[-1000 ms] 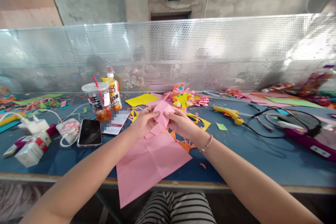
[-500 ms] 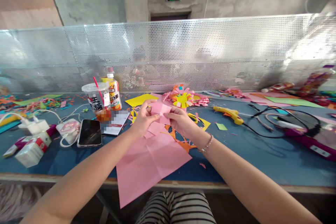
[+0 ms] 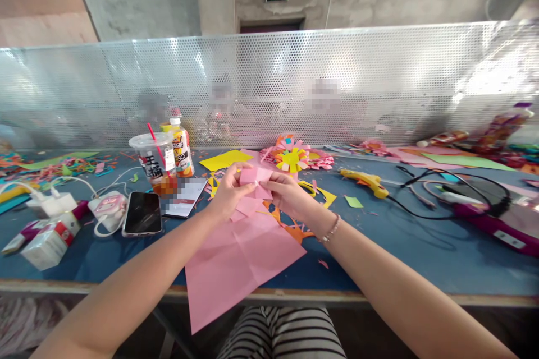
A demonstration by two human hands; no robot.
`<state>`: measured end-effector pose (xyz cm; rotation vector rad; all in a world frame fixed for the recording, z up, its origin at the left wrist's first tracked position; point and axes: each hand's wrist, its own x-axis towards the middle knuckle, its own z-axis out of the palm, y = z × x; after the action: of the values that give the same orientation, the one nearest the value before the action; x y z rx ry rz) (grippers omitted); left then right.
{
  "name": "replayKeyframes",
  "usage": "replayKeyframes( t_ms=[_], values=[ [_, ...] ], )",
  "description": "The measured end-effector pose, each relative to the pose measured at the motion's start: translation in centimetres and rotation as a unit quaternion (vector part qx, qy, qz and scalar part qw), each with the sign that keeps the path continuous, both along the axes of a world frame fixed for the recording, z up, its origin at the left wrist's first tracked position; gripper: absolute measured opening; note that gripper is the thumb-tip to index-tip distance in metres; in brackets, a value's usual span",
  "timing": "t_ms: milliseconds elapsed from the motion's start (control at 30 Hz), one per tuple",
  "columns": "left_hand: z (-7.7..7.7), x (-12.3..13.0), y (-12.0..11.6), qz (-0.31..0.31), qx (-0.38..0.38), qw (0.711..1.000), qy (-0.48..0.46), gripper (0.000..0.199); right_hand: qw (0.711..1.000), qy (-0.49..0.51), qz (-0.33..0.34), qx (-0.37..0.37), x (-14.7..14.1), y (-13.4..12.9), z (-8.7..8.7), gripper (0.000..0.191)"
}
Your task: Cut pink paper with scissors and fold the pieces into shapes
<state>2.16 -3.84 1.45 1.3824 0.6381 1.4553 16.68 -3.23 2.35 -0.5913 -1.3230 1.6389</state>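
A small folded piece of pink paper (image 3: 257, 188) is pinched between both hands, above the table. My left hand (image 3: 231, 189) grips its left side, thumb in front. My right hand (image 3: 288, 193) holds its right side between thumb and fingers; a bracelet circles that wrist. Below them lies a large creased pink sheet (image 3: 240, 269), one corner hanging past the table's front edge. Small pink paper pieces (image 3: 241, 208) rest on its upper part. Orange cut-out paper (image 3: 290, 224) lies just right of the sheet. Behind the hands sits a paper flower with a yellow centre (image 3: 292, 158).
To the left are a drink cup with a red straw (image 3: 154, 160), a juice bottle (image 3: 182, 148), a phone (image 3: 143, 212) and chargers (image 3: 110, 207). A yellow glue gun (image 3: 366, 182) trails its cable rightward. A perforated metal screen (image 3: 269, 84) borders the table's back.
The folded paper has tilted slightly between my fingers, and its upper flap looks flatter. Both hands stay in nearly the same place; the whole view has shifted slightly.
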Motion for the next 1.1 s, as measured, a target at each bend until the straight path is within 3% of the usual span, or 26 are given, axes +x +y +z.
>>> replayKeyframes(
  t_ms=[167, 500, 833, 1100],
  values=[
    [-0.21, -0.12, 0.23, 0.029, -0.015, 0.999, 0.018, 0.035, 1.000, -0.008, 0.015, -0.005, -0.07, -0.11, 0.05, 0.015],
    [-0.02, -0.18, 0.05, 0.073, 0.039, 0.995, 0.064, 0.028, 1.000, 0.003, 0.020, -0.023, 0.29, 0.68, -0.68, 0.019],
    [-0.15, 0.04, 0.33, 0.028, -0.024, 0.999, 0.000, 0.010, 0.998, 0.008, 0.000, -0.055, 0.30, 0.30, -0.33, 0.017],
    [0.37, -0.07, 0.22, -0.041, -0.123, 0.988, -0.088, 0.017, 0.999, -0.004, -0.019, -0.048, 0.31, 0.26, -0.13, 0.017]
  ],
)
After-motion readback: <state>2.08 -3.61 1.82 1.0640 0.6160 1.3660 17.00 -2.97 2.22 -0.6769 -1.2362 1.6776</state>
